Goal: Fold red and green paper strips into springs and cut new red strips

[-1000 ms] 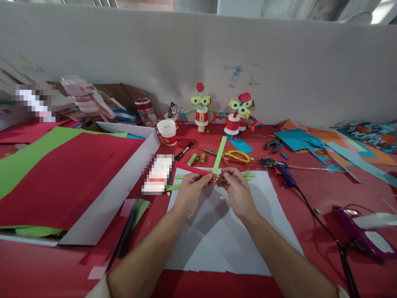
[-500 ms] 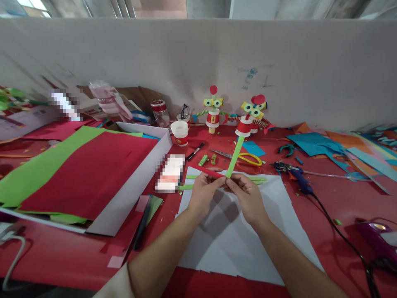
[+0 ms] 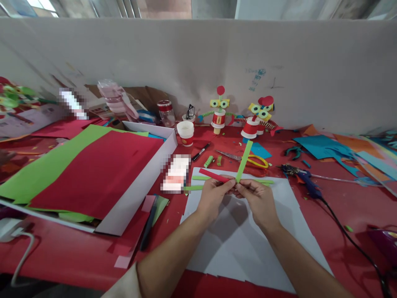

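Observation:
My left hand (image 3: 215,196) pinches a red paper strip (image 3: 214,175) that sticks out to the upper left. A light green paper strip (image 3: 245,160) rises from the point where both thumbs meet, and my right hand (image 3: 257,199) is closed on its lower end. The two strips join at an angle between my fingertips; the joint itself is mostly hidden. Below my hands lies a white sheet (image 3: 248,252). Flat green strips (image 3: 194,188) rest on it behind my hands, partly covered by them.
A white box (image 3: 136,190) of coloured paper stands left. Behind are scissors (image 3: 257,161), a black pen (image 3: 201,152), folded green springs (image 3: 209,161), paper cups (image 3: 185,133) and paper-cup figures (image 3: 218,118). At right lie a glue gun (image 3: 305,182), pliers (image 3: 293,152) and blue scraps (image 3: 321,145).
The whole view has shifted slightly, so things appear farther right. My hands still hold the strips together; the green strip leans much as before and the red one shows a little more.

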`<state>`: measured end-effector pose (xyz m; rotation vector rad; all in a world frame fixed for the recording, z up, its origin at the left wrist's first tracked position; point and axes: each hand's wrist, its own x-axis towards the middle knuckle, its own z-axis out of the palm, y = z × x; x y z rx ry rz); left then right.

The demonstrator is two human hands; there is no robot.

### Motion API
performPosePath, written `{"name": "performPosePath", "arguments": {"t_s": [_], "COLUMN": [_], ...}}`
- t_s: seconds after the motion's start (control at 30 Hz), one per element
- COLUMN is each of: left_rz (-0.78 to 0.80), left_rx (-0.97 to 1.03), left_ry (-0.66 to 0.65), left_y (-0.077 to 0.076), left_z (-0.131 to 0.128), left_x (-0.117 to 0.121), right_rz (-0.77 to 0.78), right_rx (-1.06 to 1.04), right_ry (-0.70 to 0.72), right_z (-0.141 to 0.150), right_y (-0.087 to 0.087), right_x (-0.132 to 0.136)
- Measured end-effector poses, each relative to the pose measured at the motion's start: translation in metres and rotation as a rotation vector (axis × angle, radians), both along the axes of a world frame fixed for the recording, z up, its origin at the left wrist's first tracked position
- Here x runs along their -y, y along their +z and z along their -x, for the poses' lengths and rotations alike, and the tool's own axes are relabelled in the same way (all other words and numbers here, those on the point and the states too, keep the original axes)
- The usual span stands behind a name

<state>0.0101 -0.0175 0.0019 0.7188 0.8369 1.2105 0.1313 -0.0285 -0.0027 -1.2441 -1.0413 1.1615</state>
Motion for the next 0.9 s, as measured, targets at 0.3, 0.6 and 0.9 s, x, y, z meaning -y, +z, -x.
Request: {"name": "performPosePath", "arguments": {"t_s": [0.3,0.6,0.9], "left_rz": [-0.001,-0.054,-0.045], "left_rx": [-0.036,-0.048,-0.112], "left_ry": [0.026,-0.040,0.018], "left_y": [-0.009,0.001,-0.004], "left_z": [0.001,-0.001,-0.001], "left_x": [-0.002,0.002,0.001], "right_rz": [0.021,-0.005,0.115], "right_rx": [-0.079,-0.158,-0.305], "right_ry": [-0.032,-0.077,-0.046], "right_z": [0.000,0.002,0.006], "right_y": [0.000,0.000,0.001], "right_x": [0.002,0.002,0.002]}}
